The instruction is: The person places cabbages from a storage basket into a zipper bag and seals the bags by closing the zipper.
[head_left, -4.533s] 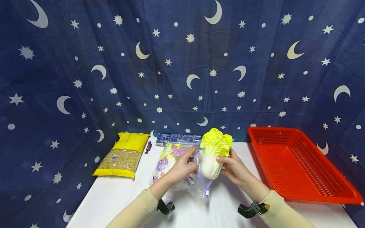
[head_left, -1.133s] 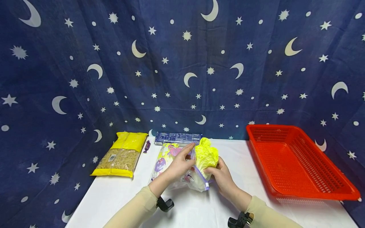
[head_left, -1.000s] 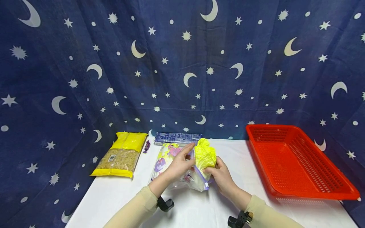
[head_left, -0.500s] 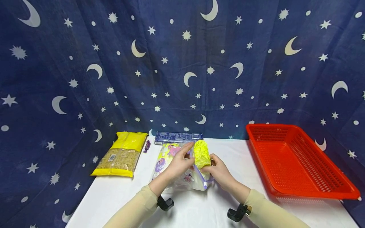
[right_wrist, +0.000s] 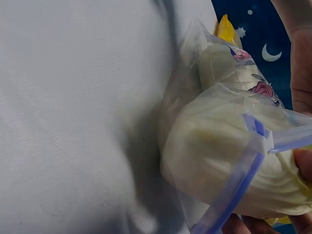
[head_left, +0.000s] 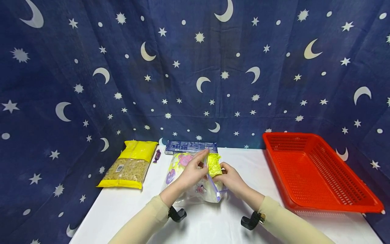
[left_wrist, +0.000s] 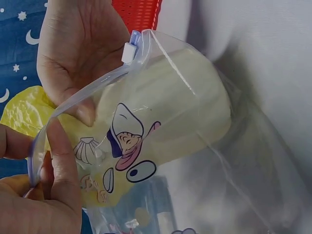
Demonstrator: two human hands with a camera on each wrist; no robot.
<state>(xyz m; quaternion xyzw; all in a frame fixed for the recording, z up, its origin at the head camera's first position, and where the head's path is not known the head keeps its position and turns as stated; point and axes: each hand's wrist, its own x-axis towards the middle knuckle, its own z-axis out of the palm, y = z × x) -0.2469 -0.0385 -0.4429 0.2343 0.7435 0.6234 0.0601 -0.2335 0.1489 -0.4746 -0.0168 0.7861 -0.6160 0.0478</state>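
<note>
A Chinese cabbage [head_left: 214, 164] lies mostly inside a clear, cartoon-printed slider zip bag [head_left: 171, 176], its yellow leafy top sticking out of the mouth. Through the plastic in the left wrist view, the pale base of the cabbage [left_wrist: 170, 97] shows. My left hand [head_left: 192, 173] pinches the bag's lilac zip edge and keeps the mouth spread. On the other side, my right hand [head_left: 232, 179] grips the leafy end, thumb on the near side; some of its fingers are hidden behind the cabbage. The white slider [right_wrist: 265, 141] sits at the near end of the zip.
A red plastic basket [head_left: 323, 207] stands at the right. At the left lies a yellow bag of pasta [head_left: 131, 169], with a purple wrapped candy [head_left: 157, 156] beside it. Behind the zip bag is a flat blue box [head_left: 190, 146]. A patterned curtain [head_left: 195, 101] closes off the back.
The cabbage has moved left and down from outside the bag to deep inside it, pushed by my right hand. My left hand has stayed at the bag's mouth.
</note>
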